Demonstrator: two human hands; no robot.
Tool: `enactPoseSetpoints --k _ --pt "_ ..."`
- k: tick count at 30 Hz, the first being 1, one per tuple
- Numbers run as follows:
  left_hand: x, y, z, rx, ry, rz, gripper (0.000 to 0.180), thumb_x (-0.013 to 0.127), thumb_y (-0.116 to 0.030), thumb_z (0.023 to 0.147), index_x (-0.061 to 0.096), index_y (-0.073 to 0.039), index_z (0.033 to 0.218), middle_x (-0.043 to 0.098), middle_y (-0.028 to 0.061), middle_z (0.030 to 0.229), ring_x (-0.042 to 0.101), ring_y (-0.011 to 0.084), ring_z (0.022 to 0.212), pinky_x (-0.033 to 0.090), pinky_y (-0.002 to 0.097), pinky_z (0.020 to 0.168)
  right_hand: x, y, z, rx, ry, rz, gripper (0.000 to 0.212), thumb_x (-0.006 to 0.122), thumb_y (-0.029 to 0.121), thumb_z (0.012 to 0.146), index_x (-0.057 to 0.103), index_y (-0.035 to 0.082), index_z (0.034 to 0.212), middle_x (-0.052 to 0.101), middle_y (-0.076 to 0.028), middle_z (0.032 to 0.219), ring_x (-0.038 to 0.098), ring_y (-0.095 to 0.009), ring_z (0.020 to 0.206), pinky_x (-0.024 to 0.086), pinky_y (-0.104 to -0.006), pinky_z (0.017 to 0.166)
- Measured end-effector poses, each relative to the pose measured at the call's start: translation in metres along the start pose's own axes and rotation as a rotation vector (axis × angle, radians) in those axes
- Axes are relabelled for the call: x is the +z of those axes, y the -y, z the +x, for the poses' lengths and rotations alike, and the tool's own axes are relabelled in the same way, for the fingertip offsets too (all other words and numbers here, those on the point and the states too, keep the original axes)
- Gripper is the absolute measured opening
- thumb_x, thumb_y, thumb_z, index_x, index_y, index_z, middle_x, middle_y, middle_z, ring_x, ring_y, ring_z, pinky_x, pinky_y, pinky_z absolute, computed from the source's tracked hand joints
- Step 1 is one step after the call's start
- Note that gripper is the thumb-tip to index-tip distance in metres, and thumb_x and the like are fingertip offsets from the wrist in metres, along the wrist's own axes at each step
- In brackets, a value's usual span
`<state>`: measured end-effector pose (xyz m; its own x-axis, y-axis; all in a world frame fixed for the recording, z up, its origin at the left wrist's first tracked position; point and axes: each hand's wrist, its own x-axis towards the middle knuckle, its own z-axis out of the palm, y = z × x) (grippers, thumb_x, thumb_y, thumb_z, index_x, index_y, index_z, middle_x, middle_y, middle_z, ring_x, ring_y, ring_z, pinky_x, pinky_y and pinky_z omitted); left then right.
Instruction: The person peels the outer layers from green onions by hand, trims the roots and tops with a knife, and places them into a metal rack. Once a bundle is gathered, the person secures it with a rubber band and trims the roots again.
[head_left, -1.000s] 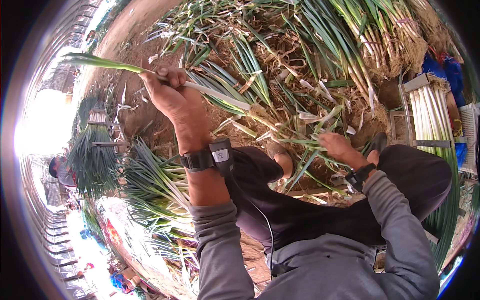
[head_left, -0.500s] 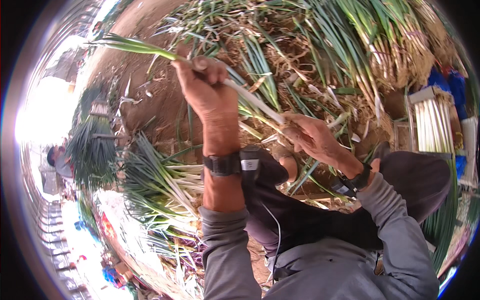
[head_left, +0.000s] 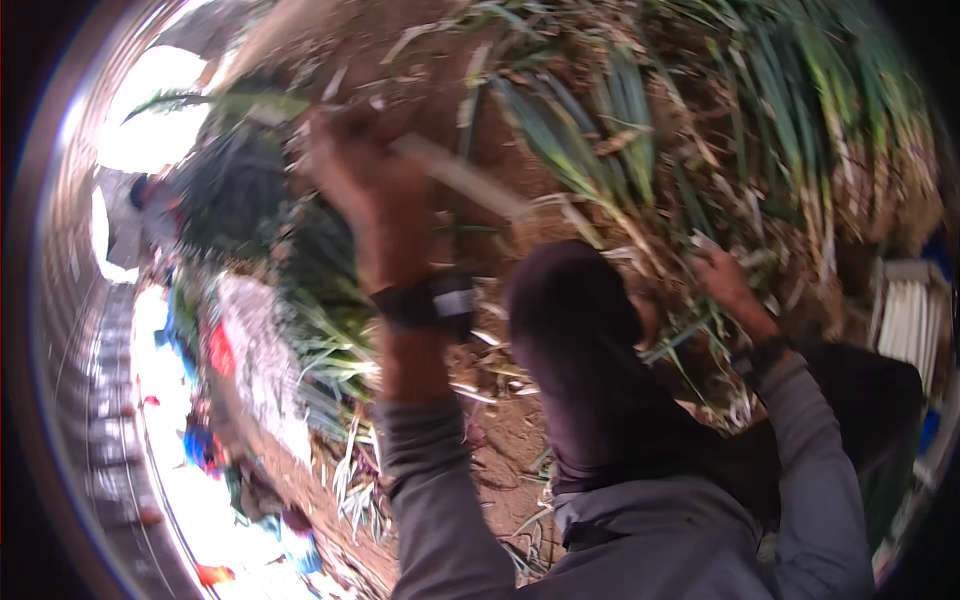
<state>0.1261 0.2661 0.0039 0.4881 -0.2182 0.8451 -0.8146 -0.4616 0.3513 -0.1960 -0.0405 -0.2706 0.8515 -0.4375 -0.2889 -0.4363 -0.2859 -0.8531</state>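
My left hand (head_left: 365, 180), blurred by motion, is closed around a long green onion (head_left: 465, 180). The white stem of the onion slants down to the right from my fist, and its green leaves stick out to the left. Lower and to the right, past my raised knee, my right hand (head_left: 732, 285) is away from that onion. Its fingers are drawn together near a small pale scrap; what they hold is not clear. Under and around the right hand lie loose green onions (head_left: 625, 130) and stripped leaves on the soil.
Bundled green onions (head_left: 830, 130) with roots lie at the upper right. A crate of white stems (head_left: 910, 315) stands at the far right. More onions (head_left: 320, 310) are heaped on the left, beside a light sheet (head_left: 265, 350). A person (head_left: 155, 210) is at the far left.
My left hand has swung left with the green onion, away from my right hand. My right hand has let go of its lower end and moved right. The view has turned.
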Motion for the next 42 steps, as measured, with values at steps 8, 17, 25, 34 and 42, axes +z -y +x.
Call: enactPoseSetpoints --k 8,17,25,34,42 --pt "-0.14 0.209 -0.158 -1.191 -0.416 -0.281 0.03 0.067 -0.039 0.095 0.061 -0.011 0.105 0.056 -0.001 0.081 0.046 0.0082 0.063 0.041 0.0272 0.054 0.027 -0.024 0.044 0.091 0.026 -0.136 0.037 0.063 0.032 0.094 0.068 -0.001 0.111 0.071 -0.021 0.096 0.07 -0.034 0.088 0.052 -0.0437 0.08" --pt "-0.205 0.198 -0.319 -1.522 0.2 0.653 0.055 0.054 -0.031 0.102 0.042 -0.006 0.149 0.047 0.0227 0.148 0.052 0.0379 0.13 0.044 0.0485 0.106 0.085 -0.07 0.087 0.115 0.024 -0.362 0.031 0.059 0.03 0.094 0.065 0.0 0.097 0.068 -0.025 0.094 0.064 -0.046 0.093 0.05 -0.0525 0.082" --pt "-0.168 0.163 -0.295 -1.417 0.212 0.293 0.048 0.055 -0.024 0.103 0.046 -0.005 0.146 0.051 0.0177 0.142 0.051 0.0289 0.127 0.039 0.0427 0.107 0.116 -0.051 0.111 0.344 -0.036 -0.242 0.04 0.06 0.037 0.094 0.062 -0.001 0.105 0.067 -0.028 0.108 0.063 -0.048 0.104 0.049 -0.0537 0.09" --pt "-0.068 0.112 -0.265 -1.569 0.175 0.009 0.051 0.064 -0.035 0.1 0.05 -0.005 0.139 0.056 0.0075 0.124 0.059 0.0185 0.102 0.051 0.0294 0.085 0.086 -0.071 0.116 0.256 0.232 0.213 0.061 0.078 0.048 0.078 0.066 -0.003 0.109 0.07 -0.022 0.106 0.068 -0.033 0.097 0.049 -0.0419 0.082" --pt "-0.036 0.075 -0.266 -1.671 0.191 -0.078 0.049 0.067 -0.03 0.097 0.053 -0.003 0.135 0.058 0.0106 0.119 0.063 0.0202 0.093 0.053 0.0302 0.08 0.063 -0.086 0.096 0.384 0.324 0.472 0.059 0.083 0.039 0.078 0.065 -0.008 0.111 0.064 -0.01 0.095 0.059 -0.02 0.09 0.046 -0.0344 0.082"
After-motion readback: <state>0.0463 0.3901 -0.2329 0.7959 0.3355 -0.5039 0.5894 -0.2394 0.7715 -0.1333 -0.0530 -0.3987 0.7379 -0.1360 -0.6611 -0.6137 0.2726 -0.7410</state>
